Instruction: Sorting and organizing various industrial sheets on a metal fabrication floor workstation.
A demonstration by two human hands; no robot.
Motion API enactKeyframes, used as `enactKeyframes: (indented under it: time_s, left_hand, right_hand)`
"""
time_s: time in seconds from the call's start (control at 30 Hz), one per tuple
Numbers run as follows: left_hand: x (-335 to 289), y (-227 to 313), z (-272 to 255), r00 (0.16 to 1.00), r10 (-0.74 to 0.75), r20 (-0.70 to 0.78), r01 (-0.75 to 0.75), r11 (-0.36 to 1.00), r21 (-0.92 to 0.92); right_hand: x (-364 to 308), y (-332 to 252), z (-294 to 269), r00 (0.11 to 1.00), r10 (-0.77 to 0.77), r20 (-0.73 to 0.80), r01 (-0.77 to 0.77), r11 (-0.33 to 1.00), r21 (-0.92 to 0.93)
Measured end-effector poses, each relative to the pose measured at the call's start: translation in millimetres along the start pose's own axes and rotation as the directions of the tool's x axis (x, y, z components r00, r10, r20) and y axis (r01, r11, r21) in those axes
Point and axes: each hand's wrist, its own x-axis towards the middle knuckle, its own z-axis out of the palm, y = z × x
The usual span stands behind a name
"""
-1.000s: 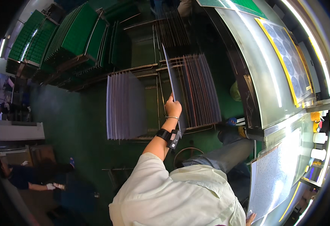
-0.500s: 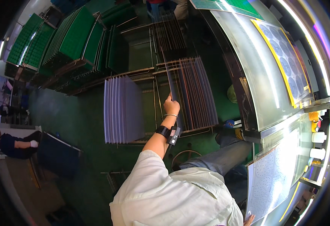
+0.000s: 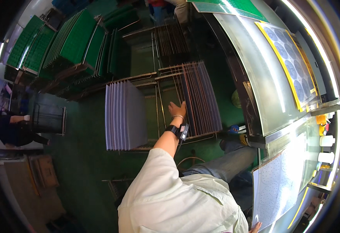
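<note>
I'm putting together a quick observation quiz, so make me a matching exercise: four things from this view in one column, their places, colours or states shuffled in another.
Things:
1. Left hand
2. Right hand
3. Circle-patterned sheet
4. Upright boards at upper left

Places, colours, states:
A. Bordered in yellow
B. At the lower edge of the speckled panel
C. Green
D. Fingers spread, beside the racked panels right of centre

Pairs: 1-D, 2-B, 3-A, 4-C
</note>
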Motion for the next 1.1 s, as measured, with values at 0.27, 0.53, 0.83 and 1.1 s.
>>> enactKeyframes:
  time_s: [0.27,0.53,0.83,1.1]
  left_hand:
    - [-142,45,-57,0.770,0.569,0.288,-0.401,0.783,-0.475]
    - [-283,142,-116,-0.285,0.309,0.907,0.225,0.942,-0.250]
    - [-290,152,-112,-0.028,0.249,0.968,-0.286,0.926,-0.246]
    - [-289,167,-117,-0.009,0.300,0.954,-0.476,0.838,-0.268]
  right_hand:
    - [4,-36,-56,0.975,-0.006,-0.224,-0.011,0.997,-0.075]
    - [-37,-39,-92,0.887,-0.099,-0.451,0.066,0.994,-0.088]
    - [-46,-111,-56,0.973,0.148,-0.176,-0.115,0.976,0.185]
    - [-105,-49,-26,0.519,0.819,0.244,-0.479,0.041,0.877]
